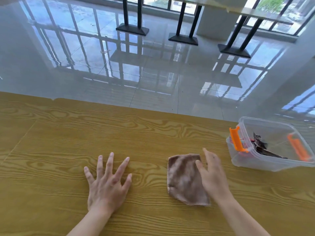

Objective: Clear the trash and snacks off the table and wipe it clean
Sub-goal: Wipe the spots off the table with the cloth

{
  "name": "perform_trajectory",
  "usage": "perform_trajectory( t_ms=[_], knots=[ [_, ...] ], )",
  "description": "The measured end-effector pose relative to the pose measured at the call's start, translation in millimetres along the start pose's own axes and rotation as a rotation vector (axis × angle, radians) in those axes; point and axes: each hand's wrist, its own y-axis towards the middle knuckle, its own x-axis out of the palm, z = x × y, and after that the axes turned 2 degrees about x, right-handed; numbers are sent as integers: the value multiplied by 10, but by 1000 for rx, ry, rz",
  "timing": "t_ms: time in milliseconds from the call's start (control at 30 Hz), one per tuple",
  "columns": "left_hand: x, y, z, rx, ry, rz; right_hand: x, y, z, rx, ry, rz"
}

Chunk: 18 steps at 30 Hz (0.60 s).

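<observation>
Wiping looks to be the step in hand: no trash or snacks show on the visible stretch of the wood-grain worktop (59, 142), and wrappers (262, 145) already lie inside the clear plastic box (255, 166) with orange clips (236, 140) at the right. That reads as the clearing done, at least as far as the view reaches.

The brown cloth (184, 179) lies flat on the worktop in front of the person, right of centre, apart from the box and between the two hands. It is folded into a rough oblong. Its long axis runs from the person toward the far edge, tilted so that the near end swings to the right. The far short edge sits roughly parallel to the far edge of the worktop, and a stitched hem runs down the cloth's left side.

The right hand (212, 174) is over the cloth's right edge, seen edge-on, with the thumb lying across the fabric and the fingers stretched forward past the far right corner. Its grip is released, with nothing pinched; whether the palm presses the cloth or only hovers above it cannot be told. The left hand (106, 186) lies flat on bare wood to the left, well apart from the cloth, fingers spread wide and grip released, likely bracing.

The next move would call for the right hand to settle palm-down on the cloth with enough pressure to drag it without bunching, then sweep in overlapping passes. The left side, under the bracing hand, would need that hand lifted.
</observation>
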Motion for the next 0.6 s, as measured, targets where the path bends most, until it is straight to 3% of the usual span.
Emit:
perform_trajectory(
  t_ms=[133, 267, 300, 367, 433, 467, 533, 600],
  knots=[
    [3, 0, -4, 9, 11, -4, 482, -295, -8, -267, -461, -97],
    [23, -7, -12, 8, 3, 7, 517, -242, 150, -446, -618, -155],
    [24, -6, -15, 8, 2, 5, 433, -38, 270, -402, -667, -139],
    [35, -3, -7, 3, 1, 8, 186, 479, 430, -119, -720, -65],
    [23, 6, 11, 4, 5, 4, 65, 882, 390, 153, -638, -28],
    [17, 14, 16, 7, 7, 0, 102, 966, 275, 190, -606, -31],
    [19, 10, 5, 6, 12, -11, 358, 789, -90, 37, -594, -87],
    [17, -3, -1, 8, 3, -11, 669, 208, -450, -286, -583, -184]
  ],
)
